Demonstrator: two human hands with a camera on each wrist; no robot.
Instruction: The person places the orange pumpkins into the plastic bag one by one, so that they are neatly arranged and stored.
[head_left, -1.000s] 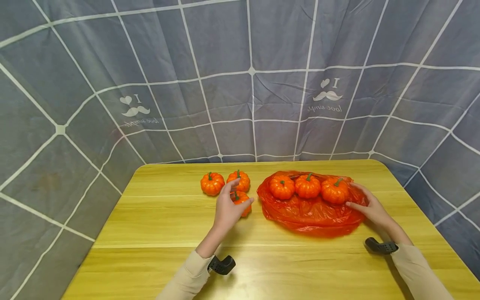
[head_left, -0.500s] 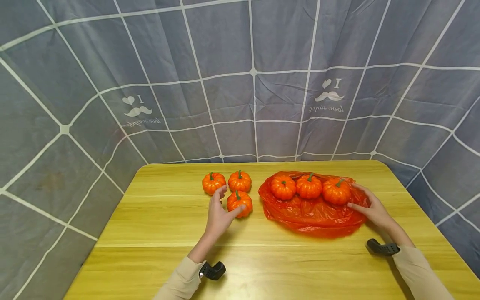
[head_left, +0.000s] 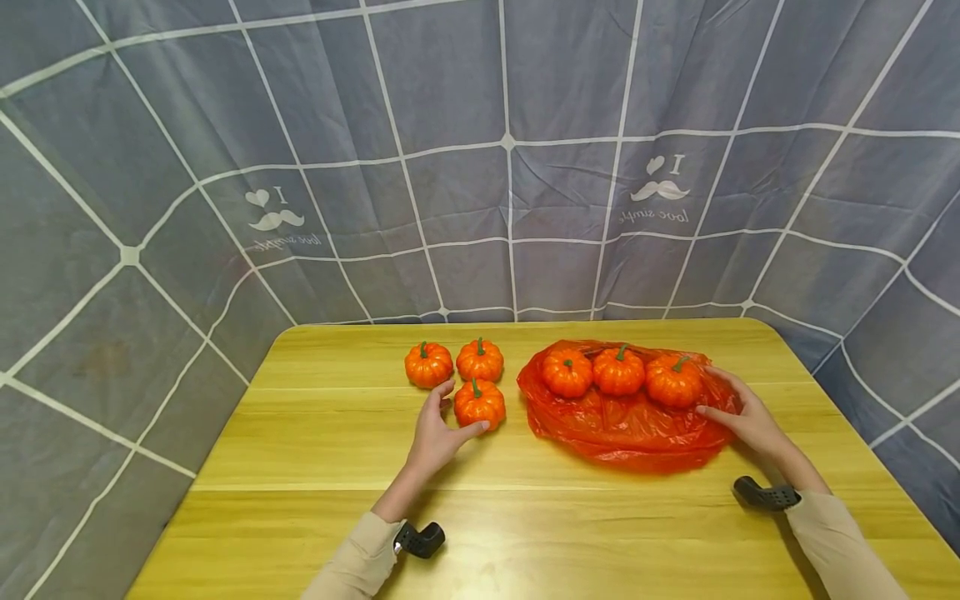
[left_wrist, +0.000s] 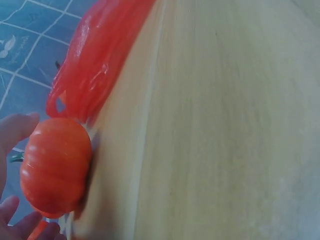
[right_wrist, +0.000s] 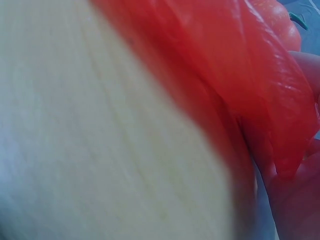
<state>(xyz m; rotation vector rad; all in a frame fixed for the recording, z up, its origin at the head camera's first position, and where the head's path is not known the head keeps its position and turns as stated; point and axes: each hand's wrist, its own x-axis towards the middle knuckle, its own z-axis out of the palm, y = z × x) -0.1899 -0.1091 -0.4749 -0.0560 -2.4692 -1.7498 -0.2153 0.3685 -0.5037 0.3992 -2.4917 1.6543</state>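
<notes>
Bag (head_left: 622, 435) is lying on the table (head_left: 562, 533), bearing three pumpkins (head_left: 618, 372). Left of the bag, the left hand (head_left: 433, 435) is standing wide about the front pumpkin (head_left: 480, 407) of another three. At the bag's right edge, the right hand (head_left: 753, 425) is touching red plastic; the view is leaving its grip unclear.

Lower middle: wide bare wood on the table (head_left: 570, 525) between both forearms, up to the red bag (head_left: 622, 437).
Centre gap: narrow strip between the front pumpkin (head_left: 480, 407) and the bag.
Front pumpkin's far side: crowded by the rear-left pumpkin (head_left: 428, 365) and rear-right pumpkin (head_left: 480, 361).
Its lower left: blocked by the left hand (head_left: 437, 429).
Bag's right end: blocked by the right hand (head_left: 752, 421).
Top: curtain (head_left: 457, 200) beyond the table.
</notes>
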